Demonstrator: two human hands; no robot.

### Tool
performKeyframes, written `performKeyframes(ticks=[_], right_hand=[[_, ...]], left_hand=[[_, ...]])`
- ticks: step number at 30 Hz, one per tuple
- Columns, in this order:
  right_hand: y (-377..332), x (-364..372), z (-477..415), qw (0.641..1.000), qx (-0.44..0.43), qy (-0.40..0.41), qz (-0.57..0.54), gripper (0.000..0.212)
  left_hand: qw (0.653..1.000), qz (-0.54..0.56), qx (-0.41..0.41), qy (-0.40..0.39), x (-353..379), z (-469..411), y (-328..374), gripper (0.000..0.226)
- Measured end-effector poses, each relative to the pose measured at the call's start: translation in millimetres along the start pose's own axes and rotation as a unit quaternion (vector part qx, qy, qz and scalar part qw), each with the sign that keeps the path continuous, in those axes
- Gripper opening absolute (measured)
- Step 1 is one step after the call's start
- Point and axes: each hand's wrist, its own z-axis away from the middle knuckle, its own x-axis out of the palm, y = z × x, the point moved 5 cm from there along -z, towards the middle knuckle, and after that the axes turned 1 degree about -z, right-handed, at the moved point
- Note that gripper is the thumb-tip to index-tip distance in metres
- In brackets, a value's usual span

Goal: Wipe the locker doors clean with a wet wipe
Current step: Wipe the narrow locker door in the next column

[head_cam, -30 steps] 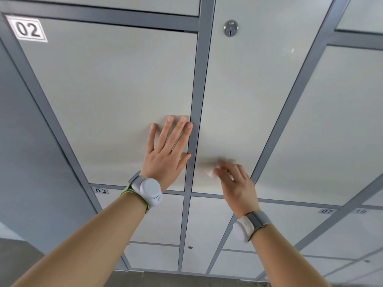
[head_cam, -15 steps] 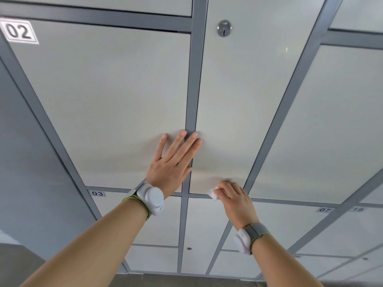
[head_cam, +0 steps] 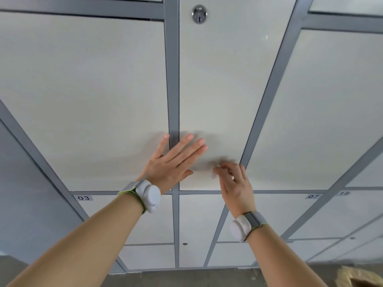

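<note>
Wet wipe [head_cam: 213, 175] showing only as a pale blurred scrap at the fingertips of the right hand [head_cam: 236, 187], pressing against the lower part of the middle locker door [head_cam: 217, 90], close to that door's bottom edge and just left of the grey frame strip [head_cam: 269, 90] on its right. Right hand curling its fingers loosely around the wipe, motion blur hiding exactly how the scrap is being pinched. Left hand [head_cam: 172, 162] lying flat and fully spread, holding nothing, palm resting across the vertical grey divider [head_cam: 172, 79], with its outermost finger on the left locker door [head_cam: 83, 90] and the other fingertips reaching onto the middle door, just beside the right hand without touching it. Soft shadows gathering on the panel around both hands. Round keyhole lock [head_cam: 199, 14] sitting near the top of the middle door, well above the hands. White wrist devices strapping both forearms, left wrist device [head_cam: 150, 195] on a green-edged band, right wrist device [head_cam: 241, 227] on a grey one. Number plate 03 [head_cam: 83, 197] marking the door below at left, plates 07 [head_cam: 312, 196] and 19 [head_cam: 344, 193] marking doors at lower right. Grey floor [head_cam: 186, 278] running along the foot of the lockers.
</note>
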Motion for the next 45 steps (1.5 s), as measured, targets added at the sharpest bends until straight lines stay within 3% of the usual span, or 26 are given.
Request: performKeyframes(ticks=[11, 22, 30, 34, 39, 45], right_hand=[[13, 22, 35, 0.993, -0.004, -0.116, 0.013, 0.06], [18, -2, 14, 0.998, 0.064, -0.005, 0.003, 0.04], [22, 18, 46, 0.993, 0.067, -0.101, 0.008, 0.066], [28, 16, 56, 0.989, 0.083, -0.121, 0.007, 0.06], [21, -8, 32, 0.997, 0.068, -0.046, -0.016, 0.049], [-2, -57, -31, 0.995, 0.031, 0.09, -0.042, 0.025]], left_hand=[[1.0, -0.01, -0.006, 0.021, 13, -6, -3, 0.087], [1.0, -0.014, -0.011, 0.021, 14, -4, -2, 0.087], [1.0, -0.021, -0.008, 0.007, 15, -4, -2, 0.087], [1.0, -0.019, -0.006, -0.002, 14, -6, 1, 0.087], [0.999, 0.03, -0.02, 0.003, 4, -7, -2, 0.077], [0.996, 0.054, -0.024, 0.061, -29, -38, -19, 0.062]])
